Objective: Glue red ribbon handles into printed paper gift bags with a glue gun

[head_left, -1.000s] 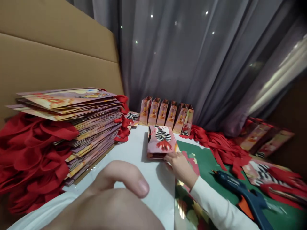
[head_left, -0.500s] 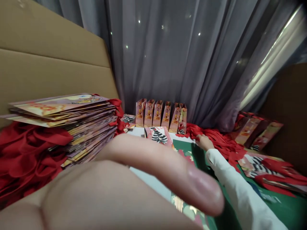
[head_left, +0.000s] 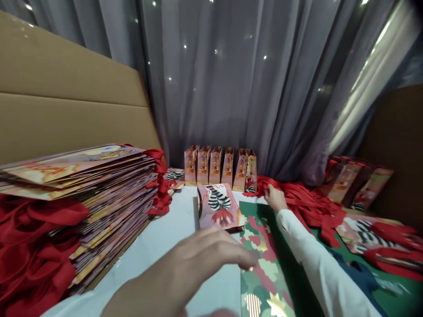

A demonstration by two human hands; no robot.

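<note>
My left hand point(head_left: 194, 259) hovers low in the foreground above the white tabletop, slightly blurred. Its fingers stretch to the right, a little bent and apart from the thumb, with nothing held. At the far right of centre, my right hand point(head_left: 276, 199) reaches into a heap of red ribbons point(head_left: 302, 198). Its fingers are closed on a red ribbon at the heap's left end; the fingertips are partly hidden. Between the hands lies a pink paper gift bag point(head_left: 218, 207) with a black-and-white striped bow print and a thin red cord. Beside it is a patterned green sheet point(head_left: 261, 259).
A tall stack of flat paper bags point(head_left: 115, 211) with red ribbon handles point(head_left: 36, 237) rises on the left before a cardboard panel point(head_left: 72, 119). Several upright bags point(head_left: 216, 166) line the back. Dark-blue-handled scissors point(head_left: 358, 273) and more bags point(head_left: 343, 180) are at right.
My left hand has dropped lower and away from the camera, uncovering the pink bag and tabletop. My right hand has moved slightly left, its fingers now gathered at the ribbons.
</note>
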